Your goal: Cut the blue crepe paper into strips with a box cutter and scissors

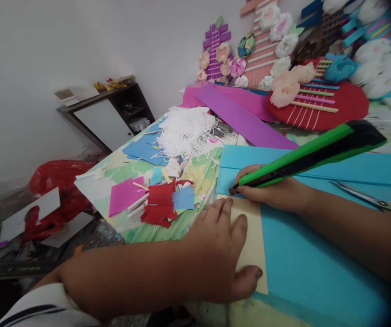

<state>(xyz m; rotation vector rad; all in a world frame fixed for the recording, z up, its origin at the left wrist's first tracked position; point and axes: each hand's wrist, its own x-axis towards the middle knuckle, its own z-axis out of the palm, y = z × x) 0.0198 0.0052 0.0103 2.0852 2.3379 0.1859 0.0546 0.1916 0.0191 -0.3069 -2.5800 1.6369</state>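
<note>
**Knife tip at the far edge of the cream card**

The right hand (273, 193) is gripping the green utility knife (311, 154) with fingers fully closed around it, its tip touching the far edge of the cream card (252, 236). The left hand (222, 245) is lying flat on the card, fingers extended, grasping nothing. The card is resting on the blue paper sheet (311, 268). Scissors (372, 200) are lying on the sheet at right; paper scraps (161, 202) and white shreds (187, 131) are lying at left.

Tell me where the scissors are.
In the head view, the scissors lie at the far right on the blue paper, just beyond the right forearm.
</note>
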